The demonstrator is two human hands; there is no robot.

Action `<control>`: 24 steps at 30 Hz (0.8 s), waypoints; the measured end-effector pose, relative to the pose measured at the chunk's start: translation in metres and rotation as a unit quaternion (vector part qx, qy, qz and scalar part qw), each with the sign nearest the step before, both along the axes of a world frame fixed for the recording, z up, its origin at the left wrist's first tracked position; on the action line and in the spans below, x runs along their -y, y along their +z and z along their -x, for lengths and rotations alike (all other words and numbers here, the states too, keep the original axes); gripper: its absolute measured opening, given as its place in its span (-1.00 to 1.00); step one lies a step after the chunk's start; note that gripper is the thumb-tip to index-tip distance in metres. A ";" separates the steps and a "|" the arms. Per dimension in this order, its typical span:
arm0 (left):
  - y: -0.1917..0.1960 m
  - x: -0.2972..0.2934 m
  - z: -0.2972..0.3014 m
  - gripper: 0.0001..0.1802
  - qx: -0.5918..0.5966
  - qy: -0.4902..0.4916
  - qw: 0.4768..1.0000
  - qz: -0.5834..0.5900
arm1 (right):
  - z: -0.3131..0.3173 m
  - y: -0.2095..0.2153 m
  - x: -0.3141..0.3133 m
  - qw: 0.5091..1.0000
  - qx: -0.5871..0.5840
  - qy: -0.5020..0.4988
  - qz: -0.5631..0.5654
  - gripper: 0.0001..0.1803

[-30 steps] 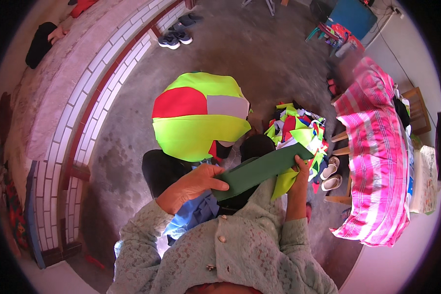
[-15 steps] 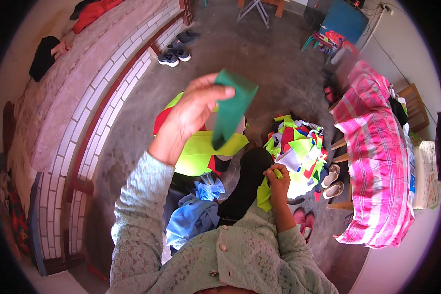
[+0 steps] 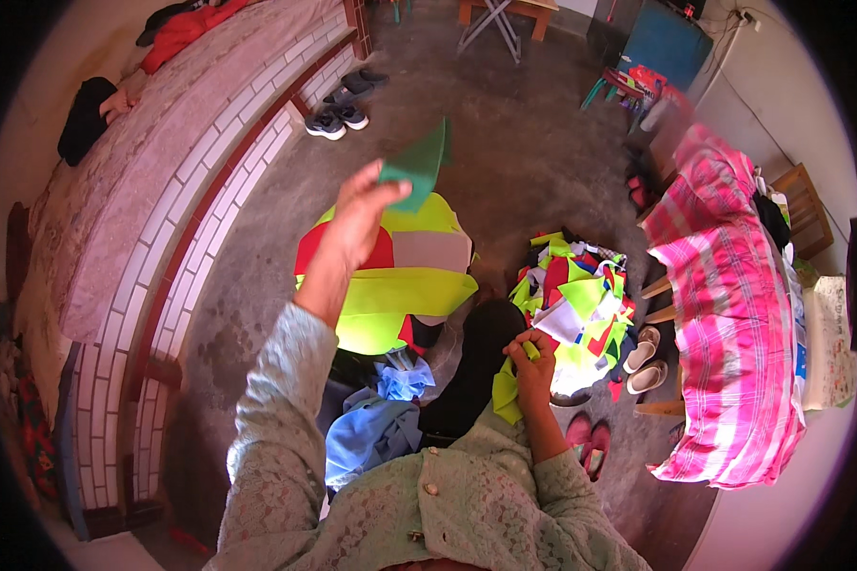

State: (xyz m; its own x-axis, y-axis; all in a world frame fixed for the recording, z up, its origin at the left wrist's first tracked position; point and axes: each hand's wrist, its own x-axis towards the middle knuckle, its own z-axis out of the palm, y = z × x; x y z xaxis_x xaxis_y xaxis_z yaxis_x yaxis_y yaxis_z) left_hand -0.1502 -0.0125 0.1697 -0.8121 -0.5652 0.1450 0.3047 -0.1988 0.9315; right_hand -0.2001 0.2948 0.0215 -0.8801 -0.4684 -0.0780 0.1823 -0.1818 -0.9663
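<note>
My left hand (image 3: 357, 214) is raised in front of me, its thumb and fingers closed on a green cloth scrap (image 3: 414, 173) that sticks up and out to the right. Lower down, close to my lap, my right hand (image 3: 531, 366) grips a yellow-green cloth scrap (image 3: 507, 392); part of it is hidden by the fingers. Beneath the left hand lies a spread of large fabric pieces (image 3: 390, 297) in yellow-green, red and white. Ahead of the right hand sits a heap of mixed cloth scraps (image 3: 581, 295) in yellow-green, white, red and blue.
Blue cloth (image 3: 376, 433) lies bunched by my left leg. To the right stand beige slippers (image 3: 646, 362), pink shoes (image 3: 588, 438) and a table under a pink checked cloth (image 3: 724, 333). A white-tiled ledge (image 3: 195, 171) runs along the left, with dark shoes (image 3: 338, 116) beside it.
My left hand has moved a little left with the green scrap, which has swung from hanging down to pointing upward. The right hand has shifted slightly, still gripping the yellow-green scrap.
</note>
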 end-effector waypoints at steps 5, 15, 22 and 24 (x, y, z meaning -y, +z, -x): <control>-0.094 -0.041 -0.044 -0.73 0.036 -0.008 0.984 -0.175 | 0.000 -0.005 0.001 1.000 0.000 -0.004 0.004 -0.86; -0.120 -0.060 -0.070 -0.65 0.020 -0.010 0.970 -0.240 | 0.001 -0.002 0.001 1.000 -0.014 0.008 -0.017 -0.86; -0.072 -0.025 -0.063 -0.68 -0.053 0.014 0.981 -0.187 | 0.002 -0.003 0.002 1.000 -0.015 0.016 -0.011 -0.85; -0.038 -0.017 -0.055 -0.73 -0.065 0.005 0.982 -0.177 | 0.002 -0.002 0.002 1.000 -0.012 0.012 -0.017 -0.85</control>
State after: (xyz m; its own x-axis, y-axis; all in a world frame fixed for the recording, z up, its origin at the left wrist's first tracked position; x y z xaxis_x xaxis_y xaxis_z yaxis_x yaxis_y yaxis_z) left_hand -0.0950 0.0041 0.1321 -0.7943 -0.6062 0.0397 0.4190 -0.4994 0.7583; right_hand -0.2025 0.2927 0.0193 -0.8703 -0.4870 -0.0740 0.1634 -0.1436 -0.9761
